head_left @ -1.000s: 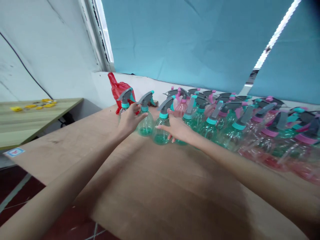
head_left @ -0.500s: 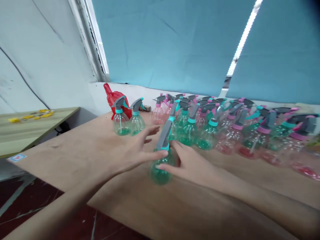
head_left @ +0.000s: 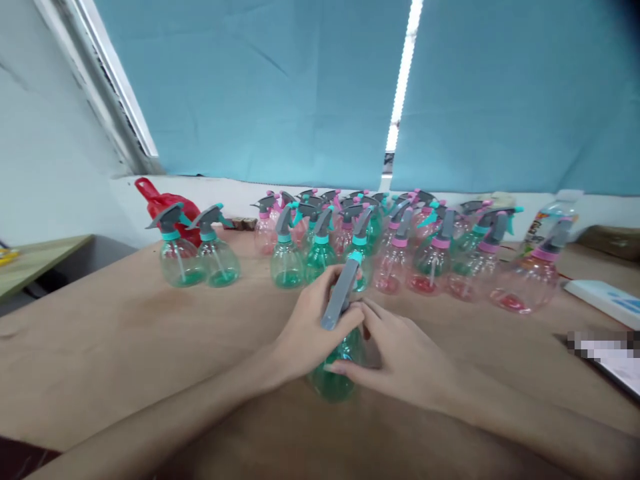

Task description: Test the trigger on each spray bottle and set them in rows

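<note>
Both hands grip one green spray bottle (head_left: 336, 373) upright on the worktop (head_left: 150, 340): the left hand (head_left: 310, 327) curls around its neck under the grey trigger, the right hand (head_left: 400, 353) cups its belly; beyond the fingers stand rows of spray bottles (head_left: 380, 247)

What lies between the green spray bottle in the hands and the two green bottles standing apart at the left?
Head view: past the left hand, only bare table lies between the spray bottle and the two green bottles.
</note>
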Demonstrator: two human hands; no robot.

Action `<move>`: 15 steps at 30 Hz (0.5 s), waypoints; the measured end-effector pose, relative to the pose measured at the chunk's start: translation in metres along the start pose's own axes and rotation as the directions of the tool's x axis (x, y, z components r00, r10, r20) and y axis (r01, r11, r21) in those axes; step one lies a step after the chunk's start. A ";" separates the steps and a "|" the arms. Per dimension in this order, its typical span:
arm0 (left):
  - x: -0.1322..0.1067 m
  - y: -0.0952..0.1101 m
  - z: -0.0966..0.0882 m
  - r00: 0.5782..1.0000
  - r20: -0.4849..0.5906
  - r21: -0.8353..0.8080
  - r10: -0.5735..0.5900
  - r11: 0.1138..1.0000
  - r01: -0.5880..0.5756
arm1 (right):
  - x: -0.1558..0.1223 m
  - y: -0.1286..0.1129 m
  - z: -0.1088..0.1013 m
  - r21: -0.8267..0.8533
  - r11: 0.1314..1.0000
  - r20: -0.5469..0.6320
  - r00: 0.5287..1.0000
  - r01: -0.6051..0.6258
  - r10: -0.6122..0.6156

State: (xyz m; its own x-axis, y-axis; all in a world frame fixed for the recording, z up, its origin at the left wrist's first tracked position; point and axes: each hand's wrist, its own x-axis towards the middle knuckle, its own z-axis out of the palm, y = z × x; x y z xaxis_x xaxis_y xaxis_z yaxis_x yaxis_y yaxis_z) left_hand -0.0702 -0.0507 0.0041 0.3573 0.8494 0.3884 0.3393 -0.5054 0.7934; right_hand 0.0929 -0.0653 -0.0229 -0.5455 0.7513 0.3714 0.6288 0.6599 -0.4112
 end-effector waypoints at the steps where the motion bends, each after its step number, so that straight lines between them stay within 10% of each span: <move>1: 0.004 -0.001 0.007 1.000 0.010 -0.056 0.004 0.998 -0.003 | -0.003 0.005 -0.003 0.008 1.000 -0.002 1.000 -0.005 0.005; 15: 0.052 -0.010 0.033 0.999 0.045 0.010 -0.022 1.000 0.021 | -0.059 0.128 -0.010 -0.036 0.976 0.079 0.973 -0.215 0.217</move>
State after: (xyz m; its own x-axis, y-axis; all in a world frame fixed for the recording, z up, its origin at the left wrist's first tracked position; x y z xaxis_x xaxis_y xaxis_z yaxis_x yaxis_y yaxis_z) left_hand -0.0266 -0.0065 0.0012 0.3889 0.8525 0.3492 0.3556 -0.4886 0.7968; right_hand 0.2117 -0.0252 -0.0894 -0.4382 0.8749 0.2064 0.7507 0.4825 -0.4513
